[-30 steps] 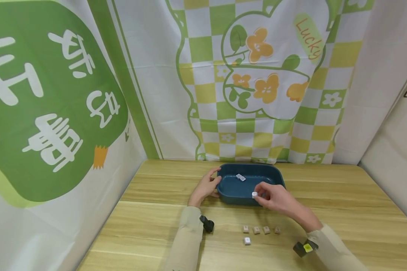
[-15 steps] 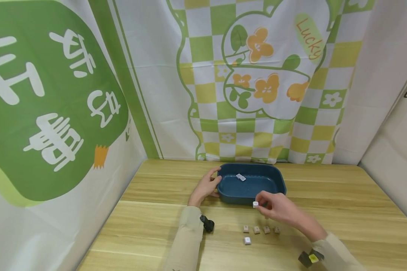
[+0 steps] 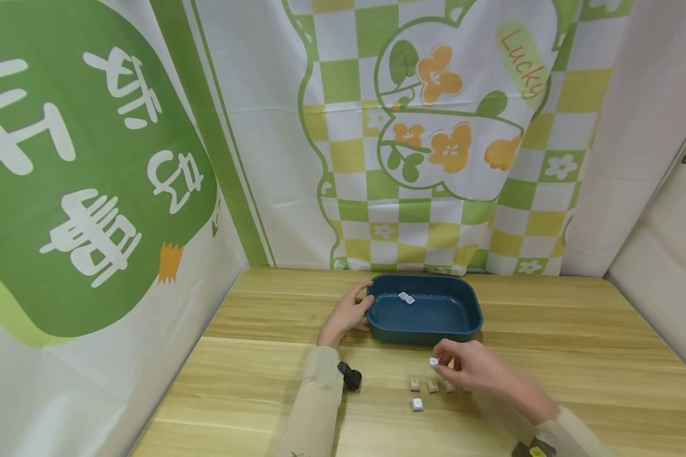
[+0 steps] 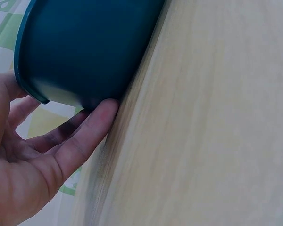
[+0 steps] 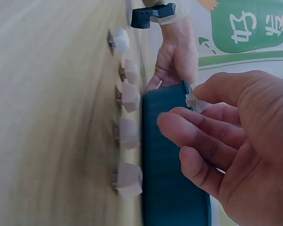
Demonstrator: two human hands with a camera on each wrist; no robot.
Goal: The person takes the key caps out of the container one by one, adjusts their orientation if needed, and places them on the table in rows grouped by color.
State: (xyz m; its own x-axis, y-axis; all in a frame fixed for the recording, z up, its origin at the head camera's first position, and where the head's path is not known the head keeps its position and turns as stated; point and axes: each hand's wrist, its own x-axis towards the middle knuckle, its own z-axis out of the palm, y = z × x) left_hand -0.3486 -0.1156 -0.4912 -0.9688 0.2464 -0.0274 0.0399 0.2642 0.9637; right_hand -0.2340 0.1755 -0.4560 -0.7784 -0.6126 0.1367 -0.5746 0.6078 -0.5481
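Note:
My left hand (image 3: 347,315) rests against the left end of a dark blue-green plastic bin (image 3: 429,337), its spread fingers along the outer wall and up at the rim. Between thumb and index finger, my right hand (image 3: 473,366) pinches a white keycap (image 3: 433,362), held in front of the bin; the right wrist view shows that keycap (image 5: 191,100) edge-on at the fingertips. Below the hand, several beige keycaps (image 3: 414,384) stand in a row on the table, the rightmost partly hidden by it. A white keycap (image 3: 416,404) sits nearer me.
Two pale keycaps (image 3: 406,298) lie together on the bin's floor. The wood-grain table (image 3: 251,368) runs back to a printed curtain (image 3: 354,158), with more white cloth at both sides. Dark wrist cameras are strapped over both sleeves.
With the white keycap pinched in it, my right hand has drawn back from over the bin's front rim toward the row of keycaps. My left hand and the bin stay in place.

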